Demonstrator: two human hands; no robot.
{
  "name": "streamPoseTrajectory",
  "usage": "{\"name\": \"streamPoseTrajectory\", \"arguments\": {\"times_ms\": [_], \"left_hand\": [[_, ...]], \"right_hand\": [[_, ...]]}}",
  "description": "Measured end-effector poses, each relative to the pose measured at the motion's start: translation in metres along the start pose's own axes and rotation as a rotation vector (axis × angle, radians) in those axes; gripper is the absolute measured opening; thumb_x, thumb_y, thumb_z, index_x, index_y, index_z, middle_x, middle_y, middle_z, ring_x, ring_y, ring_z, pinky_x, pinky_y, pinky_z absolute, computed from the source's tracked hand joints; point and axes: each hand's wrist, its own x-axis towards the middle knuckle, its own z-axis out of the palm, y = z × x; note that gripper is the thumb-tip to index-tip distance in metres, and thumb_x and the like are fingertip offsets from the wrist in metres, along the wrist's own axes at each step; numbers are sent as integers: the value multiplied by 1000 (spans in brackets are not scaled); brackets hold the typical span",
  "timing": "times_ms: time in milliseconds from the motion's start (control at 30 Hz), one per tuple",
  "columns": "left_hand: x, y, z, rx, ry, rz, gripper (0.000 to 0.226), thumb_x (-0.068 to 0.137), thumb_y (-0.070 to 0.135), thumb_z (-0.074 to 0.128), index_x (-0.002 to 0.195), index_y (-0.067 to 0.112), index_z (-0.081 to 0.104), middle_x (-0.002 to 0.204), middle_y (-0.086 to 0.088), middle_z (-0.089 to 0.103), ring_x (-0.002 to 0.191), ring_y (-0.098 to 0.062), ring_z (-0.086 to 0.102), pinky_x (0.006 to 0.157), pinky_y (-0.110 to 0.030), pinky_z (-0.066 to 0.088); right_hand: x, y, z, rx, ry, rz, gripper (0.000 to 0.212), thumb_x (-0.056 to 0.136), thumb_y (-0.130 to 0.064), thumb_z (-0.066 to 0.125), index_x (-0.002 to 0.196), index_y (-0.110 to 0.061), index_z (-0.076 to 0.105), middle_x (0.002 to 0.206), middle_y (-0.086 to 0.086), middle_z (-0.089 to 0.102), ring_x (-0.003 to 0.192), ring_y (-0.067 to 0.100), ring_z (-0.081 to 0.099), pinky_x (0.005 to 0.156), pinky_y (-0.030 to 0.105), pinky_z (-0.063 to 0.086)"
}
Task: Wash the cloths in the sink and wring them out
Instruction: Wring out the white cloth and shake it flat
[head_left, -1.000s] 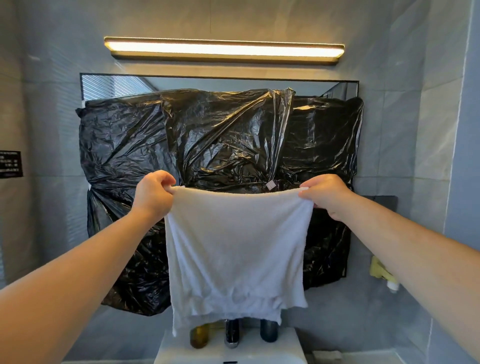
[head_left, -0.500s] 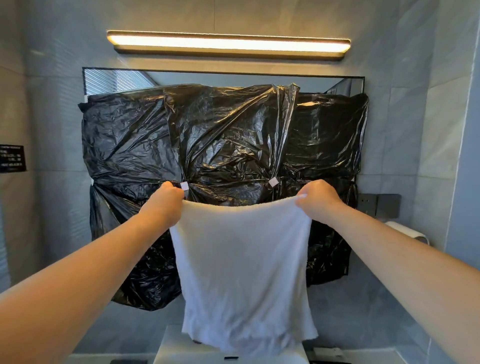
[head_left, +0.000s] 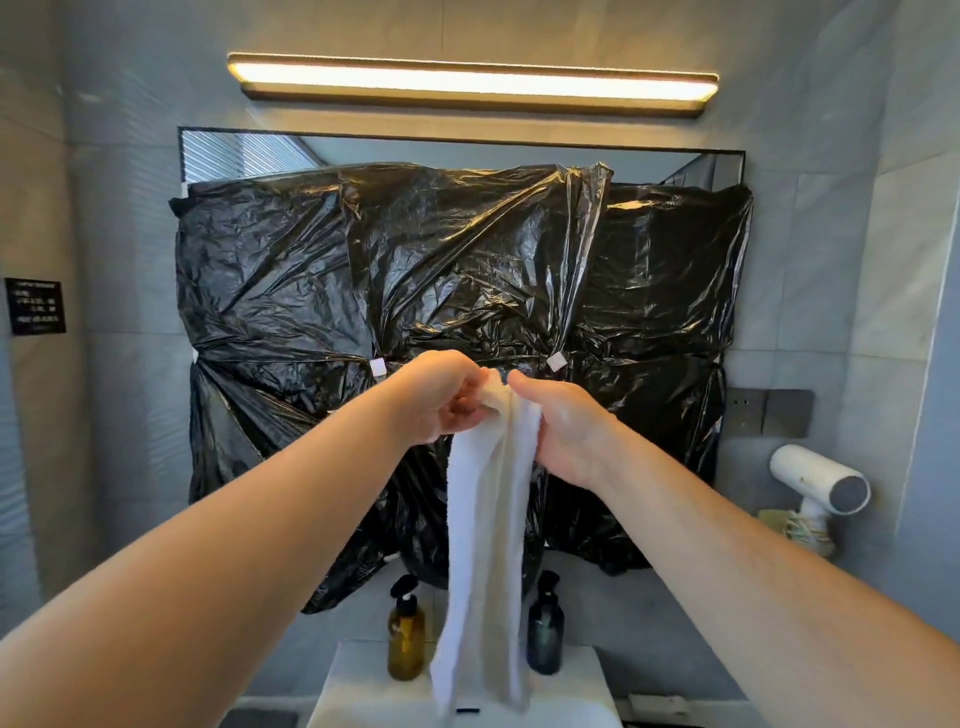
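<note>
Far left wall: small black sign with white lettering (head_left: 35, 306), text too small to read. Crinkled black plastic sheeting (head_left: 291, 270) is taped over the mirror and covers most of the glass, probably to kill reflections. Left hand (head_left: 441, 402) is raised in front of it, fingers curled, pinching the top end of the white terry cloth (head_left: 485, 545). Lower down, an amber pump bottle (head_left: 406, 642) stands on the back ledge of the white ceramic sink (head_left: 353, 691). The cloth hangs straight down from the hands as a narrow gathered strip, its lower end between the two bottles. Can't tell if it touches the ledge or just hangs in front of it. It's held high and over the sink, so drips should land there, not on the floor. Gathering it lengthwise is the shape you'd want before a twist, so I read this as wring prep. A dark pump bottle (head_left: 544, 636) sits just right of the strip. Right hand (head_left: 561, 426) is right beside the left, thumb up, fingers wrapped round the same top end. Both hands are clamped on the cloth, neither free. The bowl itself is out of frame below. Right wall: grey switch plates (head_left: 769, 410) and a white hair dryer in a wall holder (head_left: 826, 486), well apart from the work.
</note>
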Motion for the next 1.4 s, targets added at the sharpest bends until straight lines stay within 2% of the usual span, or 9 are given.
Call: {"name": "streamPoseTrajectory", "arguments": {"times_ms": [133, 233, 400, 633, 833, 933, 1033, 1233, 1400], "left_hand": [[0, -6, -12, -49, -163, 45, 24, 96, -4, 47, 93, 0, 70, 73, -8, 67, 57, -12, 47, 54, -20, 54], [2, -25, -16, -156, -78, 158, 30, 97, -7, 41, 109, -1, 67, 87, -10, 66, 67, -16, 59, 63, -26, 59], [-17, -130, -1, 0, 154, 374, 65, 68, 46, 73, 124, 20, 54, 115, 7, 63, 100, -12, 62, 84, -26, 49], [-17, -194, 29, -20, 200, 84, 31, 65, 29, 73, 92, 16, 69, 93, 4, 73, 83, -18, 68, 76, -35, 56], [-10, -146, -11, 169, 359, 265, 21, 58, 13, 65, 64, 0, 50, 59, -2, 42, 60, -14, 34, 54, -32, 29], [-11, -118, 0, 278, 296, 276, 17, 55, 13, 62, 71, 6, 60, 63, -7, 55, 60, -18, 45, 53, -34, 39], [-16, -111, 18, 302, 171, 230, 40, 71, -1, 68, 107, 14, 61, 92, -8, 64, 75, -18, 58, 61, -29, 48], [-30, -132, -13, 56, -90, 220, 76, 59, 31, 84, 128, 30, 51, 138, 1, 52, 119, -14, 57, 95, -32, 53], [-63, -201, 10, 460, 67, 449, 132, 46, 49, 92, 152, 48, 13, 155, 25, 21, 143, 3, 27, 111, -24, 39]], "right_hand": [[3, 8, -3, 19, 44, -93, 6, 68, -5, 67, 70, -5, 62, 71, 11, 55, 71, 26, 55, 66, 34, 43], [10, 18, -2, 77, 133, -61, 31, 77, 12, 55, 53, -9, 56, 58, 8, 48, 56, 20, 49, 55, 29, 40], [20, 11, 13, 270, 147, -55, 28, 67, -1, 66, 94, -3, 60, 77, 17, 47, 67, 26, 51, 62, 33, 41], [25, 0, 0, 272, 163, -111, 5, 86, -1, 60, 89, -2, 64, 82, 15, 60, 76, 25, 61, 73, 37, 47], [-20, 38, -79, -415, 542, 120, 23, 82, 2, 60, 102, -8, 60, 107, 9, 53, 92, 31, 55, 77, 39, 48], [-41, 64, -54, -467, 44, 121, 84, 75, -19, 72, 150, -32, 36, 142, -7, 41, 132, 23, 45, 100, 41, 45], [-42, 79, -29, -354, -219, 154, 66, 77, -20, 74, 136, -41, 51, 130, -1, 66, 118, 26, 64, 97, 53, 54], [-37, 94, -33, -64, 0, 31, 41, 74, -7, 71, 115, -13, 66, 102, 17, 69, 90, 30, 68, 71, 39, 53], [-28, 99, -17, 267, 106, 45, 52, 81, -13, 62, 129, 6, 54, 112, 21, 64, 108, 38, 66, 72, 39, 57]]}}
